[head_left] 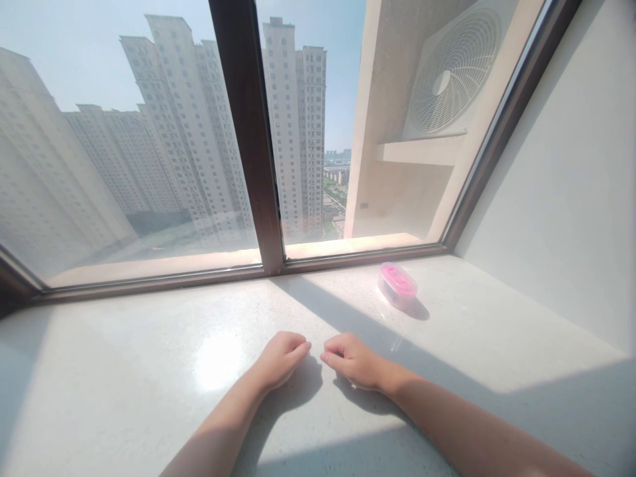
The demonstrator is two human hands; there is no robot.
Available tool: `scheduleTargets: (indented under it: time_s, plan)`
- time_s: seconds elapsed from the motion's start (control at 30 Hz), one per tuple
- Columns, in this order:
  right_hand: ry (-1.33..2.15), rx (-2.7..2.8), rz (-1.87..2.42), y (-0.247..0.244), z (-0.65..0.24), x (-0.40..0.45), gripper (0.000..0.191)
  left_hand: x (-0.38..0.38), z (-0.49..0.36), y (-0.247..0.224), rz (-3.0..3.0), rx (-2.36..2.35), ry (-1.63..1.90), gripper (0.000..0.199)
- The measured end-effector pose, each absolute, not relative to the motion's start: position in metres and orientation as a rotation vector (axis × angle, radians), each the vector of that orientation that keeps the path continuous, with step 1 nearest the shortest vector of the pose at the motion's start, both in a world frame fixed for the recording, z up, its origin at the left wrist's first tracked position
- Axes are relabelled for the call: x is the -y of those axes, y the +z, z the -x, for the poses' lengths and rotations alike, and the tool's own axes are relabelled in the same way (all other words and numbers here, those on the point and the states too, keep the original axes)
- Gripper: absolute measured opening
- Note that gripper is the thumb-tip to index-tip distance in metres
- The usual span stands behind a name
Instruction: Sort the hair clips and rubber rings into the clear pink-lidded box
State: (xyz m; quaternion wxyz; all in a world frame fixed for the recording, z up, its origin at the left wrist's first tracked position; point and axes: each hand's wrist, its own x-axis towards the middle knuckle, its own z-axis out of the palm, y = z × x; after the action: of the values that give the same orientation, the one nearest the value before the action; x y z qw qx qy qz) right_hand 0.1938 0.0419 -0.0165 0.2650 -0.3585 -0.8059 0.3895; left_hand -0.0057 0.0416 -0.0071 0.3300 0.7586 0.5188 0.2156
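Note:
My left hand [285, 358] rests on the pale window sill [124, 371], closed in a loose fist, with nothing visible in it. Just to its right, across a small gap, my right hand [350, 360] is also closed on the sill, and I see nothing in its grip. The two thumbs point toward each other without touching. Beyond my right hand, nearer the window, stands a small clear container with a pink lid [399, 279], touched by neither hand.
A dark brown window frame [271, 242] runs along the sill's far edge. On the right rises a white side wall [561, 218]. Outside the glass are tall buildings [183, 99] and an air-conditioner unit [447, 79]. Sunlight and shadow bands cross the sill.

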Motion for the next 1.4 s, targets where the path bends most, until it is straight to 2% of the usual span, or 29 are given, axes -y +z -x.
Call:
scheduleTargets:
  time_s: [1.4]
  plan:
    - [1.031,2.183,0.969,-0.0129,-0.1930,-0.0393,0.038,-0.0440,0.0072,-0.0112,-2.045,-1.339,0.544,0.038]
